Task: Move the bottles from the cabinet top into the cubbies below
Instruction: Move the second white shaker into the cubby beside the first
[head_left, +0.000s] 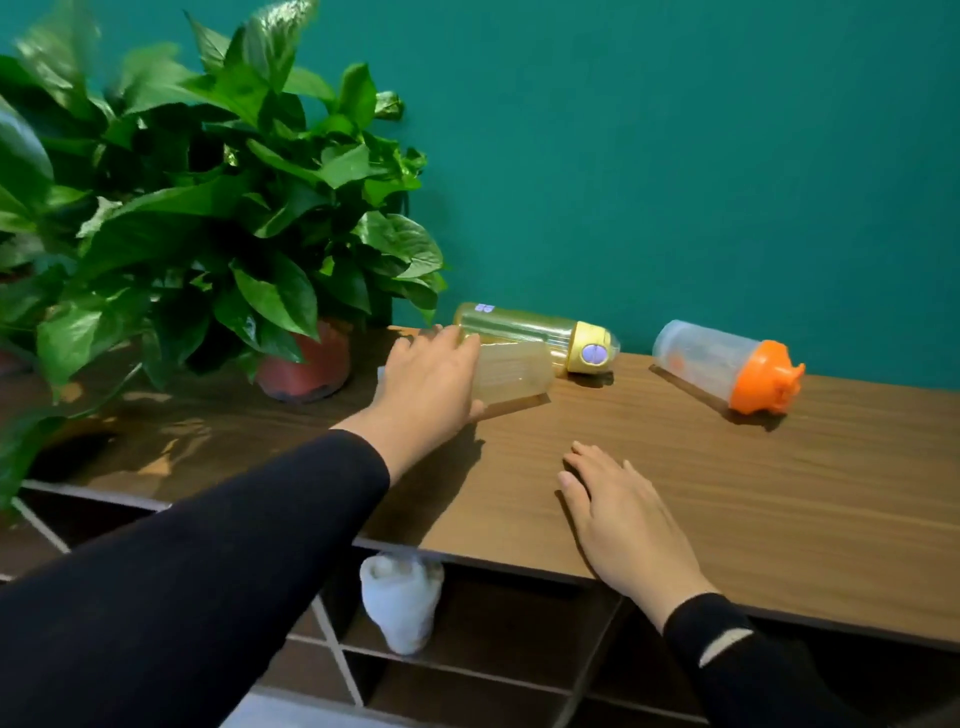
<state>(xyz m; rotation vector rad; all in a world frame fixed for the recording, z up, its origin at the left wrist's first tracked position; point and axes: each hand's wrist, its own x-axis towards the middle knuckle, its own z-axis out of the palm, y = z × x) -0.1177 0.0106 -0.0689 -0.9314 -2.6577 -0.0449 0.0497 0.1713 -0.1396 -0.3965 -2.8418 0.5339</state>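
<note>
Left hand (426, 384) wraps pale yellow bottle (514, 371) lying on cabinet top (727, 483); right hand (623, 519) flat.

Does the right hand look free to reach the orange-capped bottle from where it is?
Probably yes. The right hand rests flat and empty on the cabinet top, and only bare wood lies between it and the orange-capped bottle lying on its side.

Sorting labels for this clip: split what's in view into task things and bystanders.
Job:
- pale yellow translucent bottle under left hand
- yellow-capped clear bottle
- orange-capped clear bottle
- wooden cabinet top
- cubbies

Lying about:
- leafy potted plant
- white rolled cloth
</note>
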